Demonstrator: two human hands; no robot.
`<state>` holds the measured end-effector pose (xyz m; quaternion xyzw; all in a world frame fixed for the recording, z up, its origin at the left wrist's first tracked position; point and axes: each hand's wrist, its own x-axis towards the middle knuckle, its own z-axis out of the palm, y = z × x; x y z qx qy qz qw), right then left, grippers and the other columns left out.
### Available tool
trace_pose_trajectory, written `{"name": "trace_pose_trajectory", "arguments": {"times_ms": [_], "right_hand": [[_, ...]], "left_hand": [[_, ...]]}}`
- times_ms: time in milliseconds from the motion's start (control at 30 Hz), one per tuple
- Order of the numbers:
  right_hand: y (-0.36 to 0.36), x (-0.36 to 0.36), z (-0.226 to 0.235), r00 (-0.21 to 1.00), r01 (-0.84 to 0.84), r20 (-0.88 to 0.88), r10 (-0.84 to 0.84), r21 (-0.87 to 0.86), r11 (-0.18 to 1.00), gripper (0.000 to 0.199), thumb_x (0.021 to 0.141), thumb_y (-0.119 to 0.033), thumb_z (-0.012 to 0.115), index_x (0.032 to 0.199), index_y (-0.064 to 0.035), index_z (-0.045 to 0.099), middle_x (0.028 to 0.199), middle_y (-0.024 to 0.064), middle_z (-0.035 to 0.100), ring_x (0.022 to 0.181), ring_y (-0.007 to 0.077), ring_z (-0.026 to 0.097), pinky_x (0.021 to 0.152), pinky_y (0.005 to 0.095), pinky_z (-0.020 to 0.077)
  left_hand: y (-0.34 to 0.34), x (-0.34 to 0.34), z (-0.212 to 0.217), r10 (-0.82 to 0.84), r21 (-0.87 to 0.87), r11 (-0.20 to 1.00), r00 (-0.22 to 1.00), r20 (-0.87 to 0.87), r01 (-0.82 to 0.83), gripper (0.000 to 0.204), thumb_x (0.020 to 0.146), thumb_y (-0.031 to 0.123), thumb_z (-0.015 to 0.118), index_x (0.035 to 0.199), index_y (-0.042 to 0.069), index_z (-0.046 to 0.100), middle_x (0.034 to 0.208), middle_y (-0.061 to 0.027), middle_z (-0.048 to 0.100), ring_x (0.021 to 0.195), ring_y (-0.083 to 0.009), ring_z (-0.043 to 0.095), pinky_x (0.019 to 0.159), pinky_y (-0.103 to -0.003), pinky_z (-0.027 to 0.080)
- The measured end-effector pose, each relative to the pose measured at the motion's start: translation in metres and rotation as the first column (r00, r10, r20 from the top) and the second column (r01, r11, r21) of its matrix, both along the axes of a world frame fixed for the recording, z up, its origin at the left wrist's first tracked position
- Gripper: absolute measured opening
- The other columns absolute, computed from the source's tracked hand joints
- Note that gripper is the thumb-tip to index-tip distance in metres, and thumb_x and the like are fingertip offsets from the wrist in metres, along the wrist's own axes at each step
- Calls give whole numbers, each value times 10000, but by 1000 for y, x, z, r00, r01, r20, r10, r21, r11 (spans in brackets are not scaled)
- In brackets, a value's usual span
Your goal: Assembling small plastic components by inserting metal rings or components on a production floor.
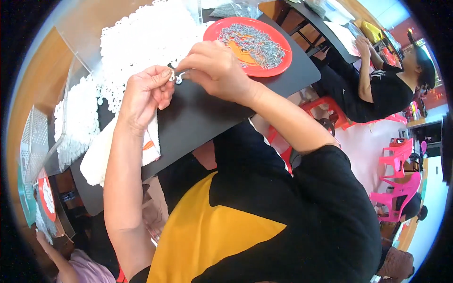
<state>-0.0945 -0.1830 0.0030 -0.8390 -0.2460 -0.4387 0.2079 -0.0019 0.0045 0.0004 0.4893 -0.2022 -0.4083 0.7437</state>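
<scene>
Over the dark table, my left hand [150,87] is closed, a small white plastic clip [172,77] pinched between thumb and finger. Close beside it, my right hand [214,68] has its fingers pinched together. Another small white piece [179,80] shows just below the right fingertips; what those fingers grip is too small and partly covered. Behind the right hand stands a red plate [211,32] holding a heap of small grey metal nails [257,45]. A large pile of white plastic clips [137,42] spreads beyond my left hand.
A white cloth [101,153] lies under my left forearm. More white pieces [78,118] sit in a clear bin at the left. A person in black [387,89] works at another table on the right. Red and pink chairs [398,195] stand on the floor.
</scene>
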Motion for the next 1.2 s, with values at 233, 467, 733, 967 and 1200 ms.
{"name": "trace_pose_trajectory", "arguments": {"times_ms": [233,467,733,967,1200], "right_hand": [[-124,-12,-1,789,530,-189,-585,-275,802,101,765,-171,673,837,-101,677,788,90,624,780,293,618,666,407,489],[-156,-21,-9,670,489,-316,-671,-492,720,122,776,-218,659,856,-127,665,886,40,628,924,260,595,777,422,446],[-150,-19,-1,738,456,-298,-606,-442,772,79,781,-185,639,844,-137,646,890,33,626,933,239,587,751,400,436],[-151,-13,-5,718,424,-389,-578,-414,805,98,764,-158,649,848,-107,649,847,74,631,869,263,610,723,392,455],[-149,-16,3,712,445,-650,-265,125,887,78,804,-45,659,881,-32,658,818,27,656,791,110,616,734,269,479]], "left_hand": [[-2,0,2,139,30,990,990,34,-140,97,890,53,588,927,-36,595,727,-76,608,551,-109,563,410,-218,403],[-1,5,-1,195,25,980,980,51,-196,173,881,25,576,1030,-62,586,734,-78,610,575,-115,578,422,-221,408],[1,7,0,162,-39,986,986,-40,-164,227,878,9,571,1080,-95,569,804,-92,601,622,-124,563,485,-231,424],[2,10,-2,213,-32,977,977,6,-213,190,888,43,588,1026,-87,585,777,-79,595,613,-125,556,478,-237,420],[1,4,1,235,-20,972,970,61,-234,167,892,67,600,988,-69,603,756,-73,597,604,-121,559,459,-236,418]]}}
